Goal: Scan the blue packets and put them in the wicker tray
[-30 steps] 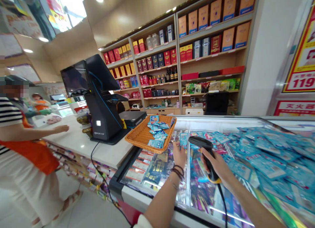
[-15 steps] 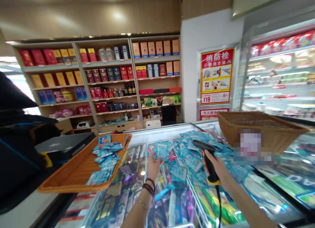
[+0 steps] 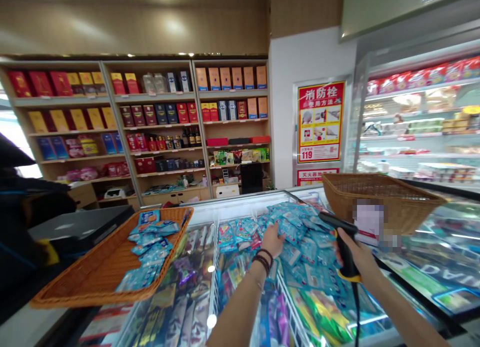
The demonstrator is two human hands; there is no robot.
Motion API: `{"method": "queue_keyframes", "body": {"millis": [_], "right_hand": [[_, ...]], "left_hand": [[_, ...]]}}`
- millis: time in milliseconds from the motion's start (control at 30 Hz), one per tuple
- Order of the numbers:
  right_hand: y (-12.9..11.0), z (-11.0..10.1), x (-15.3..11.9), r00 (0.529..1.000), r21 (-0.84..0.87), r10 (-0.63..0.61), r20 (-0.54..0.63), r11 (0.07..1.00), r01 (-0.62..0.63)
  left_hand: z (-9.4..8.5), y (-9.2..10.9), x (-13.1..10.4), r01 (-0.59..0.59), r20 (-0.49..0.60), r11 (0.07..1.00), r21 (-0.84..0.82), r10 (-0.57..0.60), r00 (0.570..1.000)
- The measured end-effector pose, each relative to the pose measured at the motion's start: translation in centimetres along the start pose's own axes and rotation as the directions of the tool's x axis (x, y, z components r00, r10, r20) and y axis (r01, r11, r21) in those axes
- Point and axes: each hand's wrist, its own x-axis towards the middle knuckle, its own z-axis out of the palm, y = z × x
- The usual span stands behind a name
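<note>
In the head view, the right hand has its fingers wrapped around a black scanner; the left hand touches blue packets heaped in the display case, its grip unclear. The scanner's hanging cable could snag loose packets.

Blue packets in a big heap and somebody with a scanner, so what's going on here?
A person's right hand grips a black handheld scanner. Their left hand is at the heap of blue packets; whether it grasps one isn't clear. Similar packets lie in the orange wicker tray on the left, and a brown wicker basket stands right of the heap.
</note>
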Motion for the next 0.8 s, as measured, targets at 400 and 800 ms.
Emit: {"method": "queue_keyframes", "body": {"millis": [400, 800], "right_hand": [[3.2, 11.1, -2.3, 0.963, -0.024, 0.05, 0.265, 0.999, -0.045], [8.3, 24.9, -9.9, 0.767, -0.063, 0.145, 0.625, 0.989, -0.135]], "left_hand": [[-15.9, -0.6, -7.2, -0.139, -0.203, 0.937, 0.321, 0.212, 0.956], [-36.9, -3.3, -17.2, 0.572, -0.628, 0.692, 0.44, -0.218, 0.747]]}}
